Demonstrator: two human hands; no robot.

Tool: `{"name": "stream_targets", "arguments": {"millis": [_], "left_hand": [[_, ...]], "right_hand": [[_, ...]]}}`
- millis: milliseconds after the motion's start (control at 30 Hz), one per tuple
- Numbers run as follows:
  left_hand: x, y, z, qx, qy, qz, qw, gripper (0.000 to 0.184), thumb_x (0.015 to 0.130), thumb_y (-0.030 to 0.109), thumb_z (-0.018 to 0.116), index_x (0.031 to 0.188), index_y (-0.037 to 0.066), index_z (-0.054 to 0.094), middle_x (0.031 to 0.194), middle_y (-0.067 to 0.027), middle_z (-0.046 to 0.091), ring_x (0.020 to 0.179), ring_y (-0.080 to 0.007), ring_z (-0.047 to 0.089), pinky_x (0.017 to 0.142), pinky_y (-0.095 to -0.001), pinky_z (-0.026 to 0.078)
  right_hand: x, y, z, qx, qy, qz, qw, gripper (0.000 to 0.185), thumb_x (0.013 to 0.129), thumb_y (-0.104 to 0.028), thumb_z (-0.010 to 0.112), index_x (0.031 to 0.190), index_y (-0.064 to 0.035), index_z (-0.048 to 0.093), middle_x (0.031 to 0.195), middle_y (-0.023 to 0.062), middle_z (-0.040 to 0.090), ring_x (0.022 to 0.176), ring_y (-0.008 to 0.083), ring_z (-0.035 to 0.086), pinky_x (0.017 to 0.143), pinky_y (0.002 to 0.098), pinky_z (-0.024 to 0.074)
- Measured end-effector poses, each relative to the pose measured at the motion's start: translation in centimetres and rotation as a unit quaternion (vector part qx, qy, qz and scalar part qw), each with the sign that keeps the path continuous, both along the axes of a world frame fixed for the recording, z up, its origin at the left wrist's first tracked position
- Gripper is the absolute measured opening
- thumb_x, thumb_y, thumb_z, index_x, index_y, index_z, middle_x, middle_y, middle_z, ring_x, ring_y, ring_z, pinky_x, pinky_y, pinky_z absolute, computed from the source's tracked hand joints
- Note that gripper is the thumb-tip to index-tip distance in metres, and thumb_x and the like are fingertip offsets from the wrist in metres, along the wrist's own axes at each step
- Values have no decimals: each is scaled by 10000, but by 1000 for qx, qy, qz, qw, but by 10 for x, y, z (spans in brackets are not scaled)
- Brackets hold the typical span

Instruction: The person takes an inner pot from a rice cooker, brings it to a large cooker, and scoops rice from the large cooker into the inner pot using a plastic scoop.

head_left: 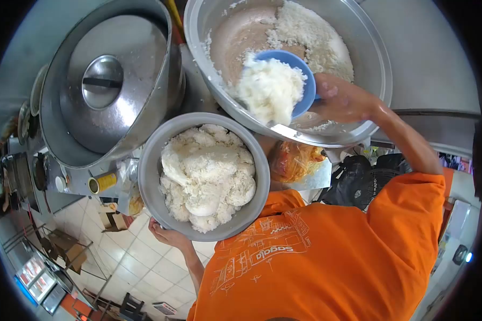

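My right hand is closed round the handle of a blue plastic cup heaped with white cooked rice. The cup is tilted over the near rim of a large metal pot, which has more rice along its far right side. Below and left of it, a grey bowl holds a big mound of rice. With my left hand I grip the bowl's lower left edge from beneath; most of those fingers are hidden under it.
A tall metal pot with a lid sunk inside stands at the left. Near it are a yellow can and a plastic bag. A bag of reddish-orange food lies below the rice pot. A black fan is at the right.
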State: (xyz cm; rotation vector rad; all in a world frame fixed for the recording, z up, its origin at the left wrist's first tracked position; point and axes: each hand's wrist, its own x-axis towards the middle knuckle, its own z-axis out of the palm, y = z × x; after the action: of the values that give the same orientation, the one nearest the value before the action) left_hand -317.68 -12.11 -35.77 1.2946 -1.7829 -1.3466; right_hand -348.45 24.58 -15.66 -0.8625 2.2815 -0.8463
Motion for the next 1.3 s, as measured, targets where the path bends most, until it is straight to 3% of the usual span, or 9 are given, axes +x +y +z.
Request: {"name": "stream_targets", "arguments": {"millis": [133, 233, 400, 600, 733, 867, 1000, 1167, 1300], "left_hand": [[-9, 11, 11, 21, 55, 12, 998, 401, 990, 321, 316, 1083, 3, 542, 1060, -108, 540, 979, -234, 533, 856, -382, 440], [-12, 13, 14, -14, 70, 14, 997, 427, 998, 342, 310, 1077, 3, 558, 1065, -110, 545, 986, -237, 535, 841, -385, 448], [14, -42, -24, -115, 66, -14, 991, 481, 1002, 379, 399, 1193, -32, 561, 1166, -131, 596, 1041, -236, 546, 928, -393, 427], [-81, -28, 137, -253, 78, -167, 950, 281, 987, 241, 521, 1032, -24, 602, 941, -65, 593, 867, -148, 536, 799, -252, 421], [-165, 33, 220, -329, 99, -447, 825, 134, 920, 135, 609, 945, 6, 635, 847, -25, 563, 785, -119, 498, 702, -264, 397], [-238, 105, 270, -423, -23, -647, 635, 187, 837, 165, 698, 844, -14, 646, 845, -108, 595, 802, -246, 549, 734, -351, 434], [-290, 137, 267, -549, -79, -677, 484, 270, 802, 239, 727, 827, -19, 654, 822, -116, 574, 816, -295, 569, 786, -376, 448], [-321, 169, 264, -554, -362, -676, 324, 385, 684, 315, 780, 767, -48, 682, 944, -248, 668, 982, -410, 604, 886, -461, 486], [-329, 161, 241, -583, -313, -673, 330, 288, 634, 262, 785, 637, -2, 669, 772, -201, 672, 806, -374, 643, 765, -425, 519]], "right_hand": [[57, -54, 22, -213, 117, -49, 969, 359, 833, -114, 652, 1111, 57, 503, 925, 232, 651, 869, 351, 663, 767, 397, 534], [105, -95, 18, -107, 23, -144, 984, 320, 852, -26, 594, 1098, -2, 390, 824, 229, 619, 725, 432, 649, 616, 450, 513], [164, -134, -72, -218, 115, -151, 957, 370, 788, 57, 587, 1128, 22, 445, 919, 237, 594, 838, 409, 610, 687, 468, 483], [200, -93, -64, -318, -52, -245, 914, 334, 828, 63, 597, 1141, 3, 497, 920, 190, 615, 856, 312, 657, 711, 370, 509], [202, -42, -39, -308, -93, -269, 908, 320, 844, 27, 609, 1147, -15, 515, 907, 126, 634, 795, 182, 656, 675, 295, 508], [203, -3, -7, -321, -74, -323, 887, 282, 851, 24, 594, 1124, -4, 527, 867, 140, 623, 751, 217, 645, 655, 310, 499], [210, 17, -21, -332, 31, -413, 848, 299, 832, 68, 592, 1118, 1, 541, 865, 78, 620, 761, 123, 611, 659, 251, 477], [215, 28, -33, -357, -5, -475, 805, 301, 831, 71, 587, 1119, -4, 539, 865, 52, 592, 746, 81, 552, 632, 214, 432], [212, 33, -36, -357, -2, -477, 803, 309, 825, 69, 587, 1121, -5, 538, 867, 51, 592, 748, 85, 552, 632, 216, 431]]}}
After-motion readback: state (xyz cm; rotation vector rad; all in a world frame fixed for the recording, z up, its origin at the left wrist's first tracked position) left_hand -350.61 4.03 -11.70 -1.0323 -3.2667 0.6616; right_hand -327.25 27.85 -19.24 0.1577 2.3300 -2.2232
